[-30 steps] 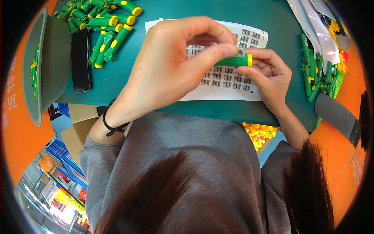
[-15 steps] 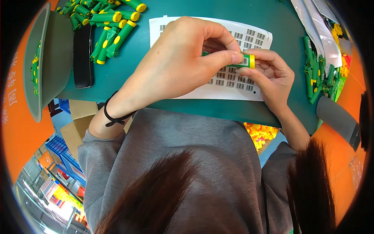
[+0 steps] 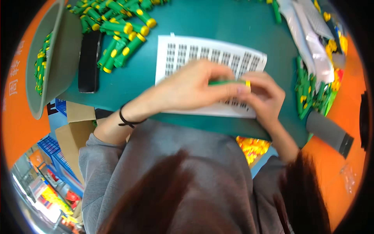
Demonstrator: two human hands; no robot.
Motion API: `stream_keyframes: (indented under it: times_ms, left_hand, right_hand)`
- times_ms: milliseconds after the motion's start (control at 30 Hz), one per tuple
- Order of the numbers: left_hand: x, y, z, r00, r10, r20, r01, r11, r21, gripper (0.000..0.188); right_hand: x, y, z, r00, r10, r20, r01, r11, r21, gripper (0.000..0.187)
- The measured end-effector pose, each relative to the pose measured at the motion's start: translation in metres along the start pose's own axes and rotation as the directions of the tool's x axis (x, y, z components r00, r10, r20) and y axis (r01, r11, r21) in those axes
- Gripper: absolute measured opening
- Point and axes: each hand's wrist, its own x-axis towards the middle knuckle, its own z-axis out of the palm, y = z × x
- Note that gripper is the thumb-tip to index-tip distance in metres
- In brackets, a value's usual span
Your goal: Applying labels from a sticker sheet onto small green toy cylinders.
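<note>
A slim green plastic tube with a yellow end (image 3: 224, 82) lies level between my two hands, above a white sheet of barcode stickers (image 3: 161, 72). My left hand (image 3: 194, 89) pinches the tube with thumb and fingers; a black cord circles that wrist. At the yellow end, the curled fingers and thumb of my right hand (image 3: 269, 97) close round the tube. Motion blurs both hands somewhat, and fingers cover much of the tube. The hands and forearms hide the middle and lower part of the sheet.
Many similar green tubes (image 3: 134, 46) are heaped at the far left, beside a black oblong case (image 3: 89, 66) and a grey-green bin (image 3: 66, 50). At right lie more green pieces (image 3: 306, 93), plastic bags (image 3: 307, 37) and a dark grey object (image 3: 329, 132) near the green table's edge.
The whole view has shifted, so the table sits lower in it. A barcode label that showed on the tube is out of sight now, and the right fingers cover more of the yellow end.
</note>
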Motion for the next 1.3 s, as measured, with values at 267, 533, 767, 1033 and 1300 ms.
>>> stream_keyframes:
  times_ms: [267,533,767,1033,1300]
  left_hand:
    - [-0.049,0.015,-0.023,0.889,0.185,-0.420,-0.221,0.975,-0.039,0.026]
    - [-0.165,0.019,-0.173,-0.074,0.758,-0.649,0.504,0.590,0.631,0.032]
    - [-0.059,0.009,-0.037,0.710,0.535,-0.458,-0.221,0.787,0.576,0.024]
    - [0.050,-0.021,0.005,0.707,0.676,-0.208,-0.295,0.549,0.782,0.019]
    - [0.067,-0.036,0.004,0.635,0.739,-0.226,-0.296,0.503,0.812,0.010]
  right_hand:
    - [0.038,-0.013,-0.002,0.986,-0.169,-0.014,0.161,0.957,-0.241,0.040]
    - [0.183,0.023,-0.030,0.892,-0.451,0.025,0.250,0.447,-0.859,0.027]
    - [0.198,0.051,-0.022,0.906,-0.407,0.117,0.239,0.264,-0.934,0.027]
    - [0.122,-0.004,-0.027,0.961,0.002,-0.276,-0.081,0.958,-0.276,0.033]
    - [0.017,-0.010,-0.025,0.913,0.262,-0.313,-0.126,0.910,0.394,0.039]
